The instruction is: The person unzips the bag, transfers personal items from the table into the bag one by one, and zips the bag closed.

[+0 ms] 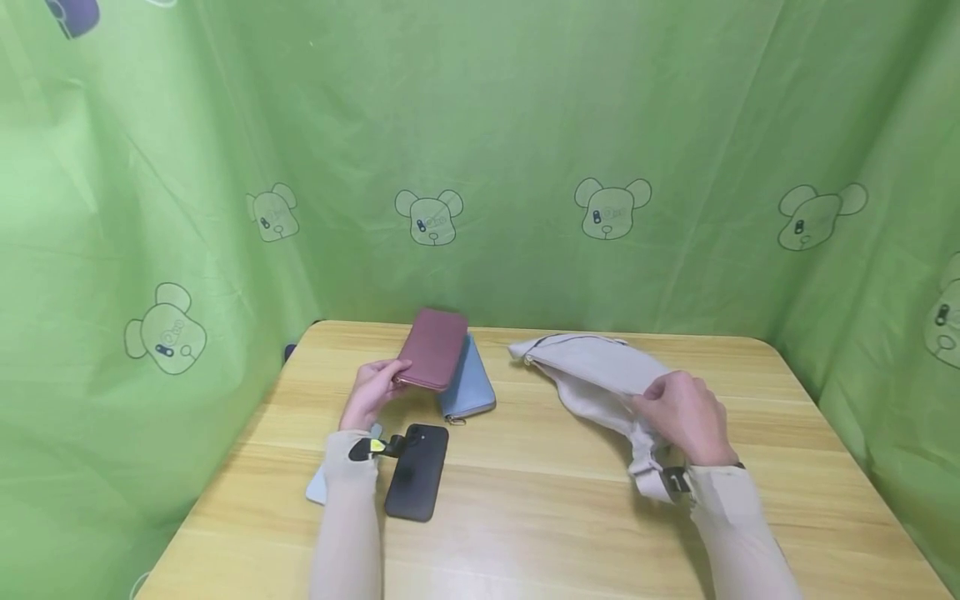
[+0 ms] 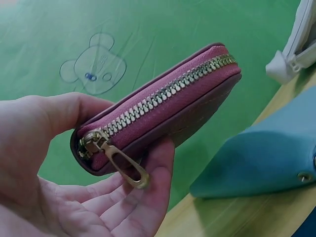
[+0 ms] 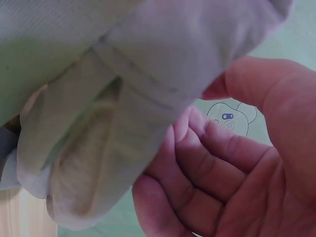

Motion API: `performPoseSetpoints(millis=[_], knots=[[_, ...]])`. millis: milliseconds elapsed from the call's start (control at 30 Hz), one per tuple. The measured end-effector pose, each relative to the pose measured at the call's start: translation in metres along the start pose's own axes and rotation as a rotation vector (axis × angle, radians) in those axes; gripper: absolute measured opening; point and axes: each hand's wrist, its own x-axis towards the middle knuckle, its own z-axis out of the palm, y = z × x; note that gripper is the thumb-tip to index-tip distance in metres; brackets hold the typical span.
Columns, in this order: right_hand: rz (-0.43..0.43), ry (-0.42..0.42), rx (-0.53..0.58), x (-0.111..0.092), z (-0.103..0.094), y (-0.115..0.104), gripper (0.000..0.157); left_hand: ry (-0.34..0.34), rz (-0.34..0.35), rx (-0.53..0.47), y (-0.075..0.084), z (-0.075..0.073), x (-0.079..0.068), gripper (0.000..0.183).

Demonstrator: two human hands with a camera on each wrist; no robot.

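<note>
In the head view my left hand [image 1: 371, 392] holds a maroon zip wallet [image 1: 435, 348] by its near left corner, thumb on top and fingers beneath. The left wrist view shows the wallet's gold zipper [image 2: 163, 94] closed, its pull hanging down. Partly under the maroon wallet in the head view is a blue zip wallet [image 1: 471, 385], on the table. At the right, my right hand [image 1: 688, 417] pinches the edge of a pale grey waist bag [image 1: 600, 367], whose zipped mouth gapes. In the right wrist view the bag's fabric [image 3: 138, 98] sits between thumb and fingers.
A black phone [image 1: 417, 473] lies on the wooden table [image 1: 525, 525] beside my left wrist. Some light blue flat object [image 1: 317, 486] is mostly hidden under that forearm. Green curtains [image 1: 510, 100] with bear prints surround the table's back and sides.
</note>
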Motion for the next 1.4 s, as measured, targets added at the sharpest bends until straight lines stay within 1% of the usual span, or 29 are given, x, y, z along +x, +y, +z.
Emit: performPoseSetpoints(millis=[133,200,367,533,667,833,1000,1233,1400], knots=[[0.0,0.007,0.001,0.0,0.001,0.002,0.036,-0.065,0.002,0.013,-0.001,0.007,-0.001,0.043],[0.001,0.005,0.0,0.001,0.001,0.003,0.035,-0.086,-0.001,0.024,-0.001,0.011,-0.001,0.043],[0.004,-0.003,0.002,0.0,-0.001,0.003,0.038,-0.132,-0.009,0.045,-0.001,0.017,0.0,0.043],[-0.002,-0.002,0.001,0.0,-0.001,0.002,0.039,-0.195,-0.002,0.058,-0.001,0.023,0.0,0.045],[0.001,-0.016,0.005,0.0,-0.001,0.001,0.04,-0.247,-0.007,0.077,-0.003,0.027,-0.001,0.042],[0.002,-0.024,0.005,0.0,0.0,0.0,0.04,-0.299,-0.016,0.126,-0.008,0.031,0.0,0.037],[-0.007,-0.028,0.006,0.0,0.0,-0.001,0.038,-0.353,-0.021,0.136,-0.012,0.036,0.002,0.037],[-0.036,-0.018,0.014,-0.001,0.003,-0.004,0.038,-0.388,-0.043,0.155,-0.015,0.048,-0.001,0.037],[-0.06,-0.024,0.016,-0.001,0.006,-0.007,0.035,-0.402,-0.069,0.157,-0.019,0.059,-0.002,0.031]])
